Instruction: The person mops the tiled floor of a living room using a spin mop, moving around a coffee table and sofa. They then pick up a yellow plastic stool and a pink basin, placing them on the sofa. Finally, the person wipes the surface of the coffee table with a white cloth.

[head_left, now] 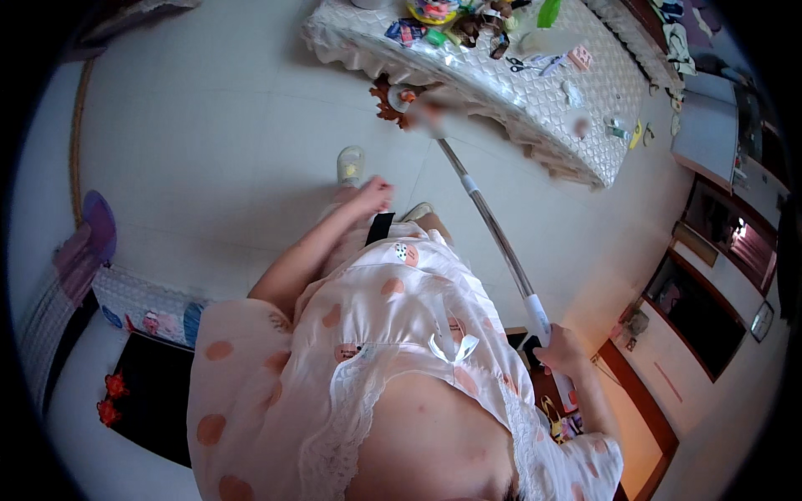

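Observation:
My right hand (563,349) is wrapped round the white grip of a mop at my right side. The mop's silver metal pole (493,221) slants away from me, down to the floor. Its brown-orange fringed mop head (387,102) lies by the hanging edge of the bed cover, partly smeared in the picture. In front of my body, my left hand (373,195) is curled closed, apart from the mop, and no object shows in it. Below that hand is a black strap (380,228) against my spotted dress.
A table-like bed with a quilted cream cover (576,142) stands ahead, bearing scissors (525,65), a green bottle cap (435,37) and several small items. Pale floor tiles (209,125) spread to the left. A purple round-backed chair (98,225) is far left; a wooden door frame (635,392) is at right.

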Demonstrator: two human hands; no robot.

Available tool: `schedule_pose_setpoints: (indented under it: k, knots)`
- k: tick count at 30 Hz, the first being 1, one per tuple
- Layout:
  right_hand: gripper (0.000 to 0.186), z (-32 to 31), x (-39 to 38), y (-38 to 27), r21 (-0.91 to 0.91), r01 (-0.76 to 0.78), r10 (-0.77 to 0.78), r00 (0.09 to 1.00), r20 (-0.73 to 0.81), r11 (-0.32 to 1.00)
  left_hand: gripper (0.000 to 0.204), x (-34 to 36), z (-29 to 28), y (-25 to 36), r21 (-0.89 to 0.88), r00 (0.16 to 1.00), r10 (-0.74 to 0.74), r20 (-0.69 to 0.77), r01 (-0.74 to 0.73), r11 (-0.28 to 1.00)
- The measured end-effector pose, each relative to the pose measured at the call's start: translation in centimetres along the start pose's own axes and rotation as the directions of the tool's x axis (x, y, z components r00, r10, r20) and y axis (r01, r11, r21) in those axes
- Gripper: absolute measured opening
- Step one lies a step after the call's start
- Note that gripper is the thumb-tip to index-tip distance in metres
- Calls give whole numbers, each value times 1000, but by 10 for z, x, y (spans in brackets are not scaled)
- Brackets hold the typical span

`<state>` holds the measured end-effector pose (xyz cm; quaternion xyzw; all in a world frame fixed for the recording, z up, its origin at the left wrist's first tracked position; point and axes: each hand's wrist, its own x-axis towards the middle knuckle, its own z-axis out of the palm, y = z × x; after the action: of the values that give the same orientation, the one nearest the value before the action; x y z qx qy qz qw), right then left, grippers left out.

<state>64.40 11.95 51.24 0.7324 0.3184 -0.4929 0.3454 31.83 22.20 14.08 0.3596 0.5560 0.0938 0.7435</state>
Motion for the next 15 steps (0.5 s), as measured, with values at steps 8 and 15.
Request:
schedule_pose_setpoints:
  k: [8, 15]
  knots:
    - [54, 22, 83, 42, 830, -89, -326, 892, 312, 551, 19, 132, 249, 20, -867, 893, -431, 127, 311, 390]
    - [39, 24, 133, 77, 683, -163, -309, 802, 512, 712, 12, 159, 250, -40, -894, 967, -218, 136, 214, 393]
